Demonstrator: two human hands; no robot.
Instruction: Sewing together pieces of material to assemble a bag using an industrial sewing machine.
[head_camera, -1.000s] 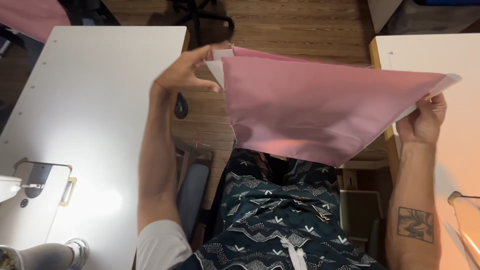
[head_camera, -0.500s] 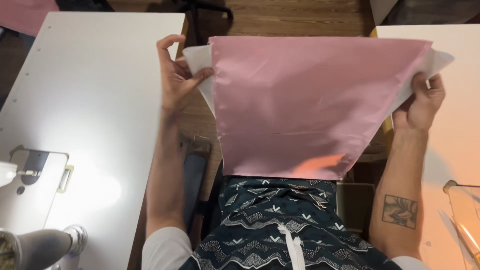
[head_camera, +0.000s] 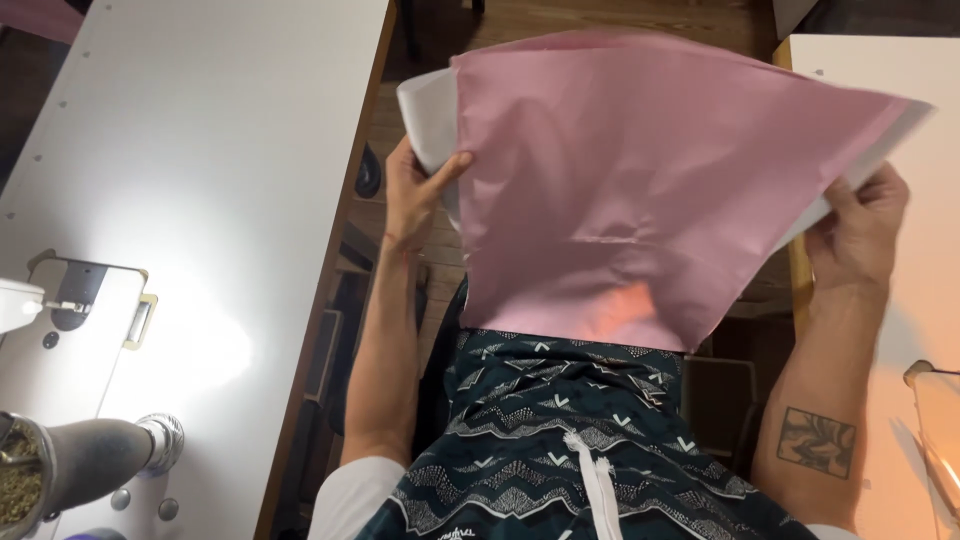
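A wooden floor (head_camera: 560, 20) shows at the top of the frame, between two white desks. One desk (head_camera: 200, 180) fills the left side and the other desk (head_camera: 900, 90) runs along the right edge.

In the upper middle of the frame, in the air between the two desks, there is a large pink cloth (head_camera: 620, 190). It has a white layer (head_camera: 425, 115) behind it, which shows at the left edge and along the right edge. The cloth is stretched wide and hangs down over the lap of the person.

The left hand (head_camera: 415, 190) holds the left edge of the cloth, the thumb on the pink front and the fingers behind on the white layer, so it pinches both together. The right hand (head_camera: 860, 230) grips the right edge in the same way, with the fingers closed on the border under the corner. A tattoo (head_camera: 815, 440) is on the right forearm.

Below the cloth, the dark patterned garment (head_camera: 560, 440) of the person with a white drawstring (head_camera: 590, 480) fills the bottom middle.

On the left desk, in the lower left of the frame, stands a sewing machine (head_camera: 70, 460), and a strong light spot lies on the desk surface beside it.
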